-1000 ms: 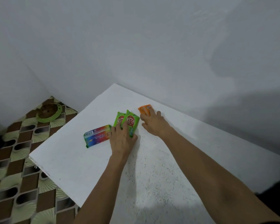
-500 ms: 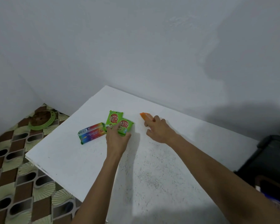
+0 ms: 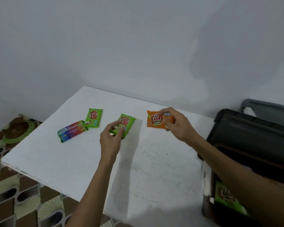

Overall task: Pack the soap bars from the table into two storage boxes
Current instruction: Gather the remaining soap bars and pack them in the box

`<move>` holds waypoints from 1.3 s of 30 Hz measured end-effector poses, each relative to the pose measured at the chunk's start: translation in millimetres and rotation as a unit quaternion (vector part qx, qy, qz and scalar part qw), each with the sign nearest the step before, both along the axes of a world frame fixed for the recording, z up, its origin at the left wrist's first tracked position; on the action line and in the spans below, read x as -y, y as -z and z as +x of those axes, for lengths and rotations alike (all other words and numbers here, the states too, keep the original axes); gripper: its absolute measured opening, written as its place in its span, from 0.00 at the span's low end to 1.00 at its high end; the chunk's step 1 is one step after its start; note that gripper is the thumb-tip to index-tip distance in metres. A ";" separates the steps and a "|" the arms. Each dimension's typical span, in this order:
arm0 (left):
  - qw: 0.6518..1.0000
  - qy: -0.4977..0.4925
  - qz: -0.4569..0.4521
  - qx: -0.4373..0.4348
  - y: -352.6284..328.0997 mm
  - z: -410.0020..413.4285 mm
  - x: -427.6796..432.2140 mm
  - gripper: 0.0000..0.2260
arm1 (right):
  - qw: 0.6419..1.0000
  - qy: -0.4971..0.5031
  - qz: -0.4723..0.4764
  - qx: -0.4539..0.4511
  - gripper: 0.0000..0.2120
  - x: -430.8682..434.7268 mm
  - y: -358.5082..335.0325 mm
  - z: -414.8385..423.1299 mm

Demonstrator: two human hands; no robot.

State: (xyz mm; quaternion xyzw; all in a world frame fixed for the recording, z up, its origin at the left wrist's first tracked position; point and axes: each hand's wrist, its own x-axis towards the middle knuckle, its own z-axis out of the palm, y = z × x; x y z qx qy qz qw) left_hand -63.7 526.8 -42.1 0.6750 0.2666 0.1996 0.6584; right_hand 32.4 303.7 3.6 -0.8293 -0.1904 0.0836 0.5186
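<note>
My left hand (image 3: 111,136) pinches a green soap bar (image 3: 124,124) and holds it a little above the white table (image 3: 56,154). My right hand (image 3: 179,125) grips an orange soap bar (image 3: 155,119), also lifted off the table. A second green soap bar (image 3: 94,117) lies flat at the far left, touching a rainbow-coloured soap bar (image 3: 71,131) beside it. A dark storage box (image 3: 246,131) stands open to the right of the table, and a green soap pack (image 3: 226,199) shows inside a box below my right forearm.
A grey box lid or second container (image 3: 267,107) leans behind the dark box by the wall. Patterned floor tiles (image 3: 10,202) lie left of the table, with a green ring-shaped object (image 3: 18,130) on them. White walls close the corner behind.
Both hands have lifted their soap bars off the table and moved them right. The view has swung right, bringing the dark storage box into sight.
</note>
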 end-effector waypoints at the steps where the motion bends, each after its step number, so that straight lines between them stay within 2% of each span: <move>1: 1.000 0.015 -0.022 0.008 -4.2 -0.9 7.8 0.13 | 1.000 0.010 0.008 0.010 0.09 12.0 -4.8 -6.9; 6: 0.990 0.112 -0.087 0.025 -26.7 -9.3 55.0 0.15 | 0.997 0.062 0.029 0.038 0.07 69.7 -24.3 -46.2; 11: 0.967 0.234 -0.100 0.024 -42.0 -15.4 105.2 0.15 | 0.991 0.100 0.084 0.028 0.07 127.6 -34.2 -92.5; 18: 0.929 0.345 -0.126 0.048 -57.2 -25.2 166.0 0.18 | 0.982 0.165 0.087 0.037 0.08 207.1 -38.7 -136.7; 22: 0.925 0.365 -0.087 0.062 -59.3 -28.0 197.6 0.17 | 0.972 0.227 0.054 0.034 0.08 247.2 -36.9 -154.5; 29: 0.929 0.353 -0.084 0.067 -53.4 -32.1 238.3 0.09 | 0.946 0.322 0.039 -0.005 0.06 286.4 -23.4 -166.0; 35: 0.943 0.317 -0.091 0.040 -47.4 -33.0 254.5 0.07 | 0.944 0.320 0.013 -0.084 0.06 297.0 1.5 -160.4; 39: 0.943 0.318 -0.093 0.038 -44.0 -32.5 254.8 0.06 | 0.939 0.319 -0.104 -0.074 0.09 297.5 11.6 -155.9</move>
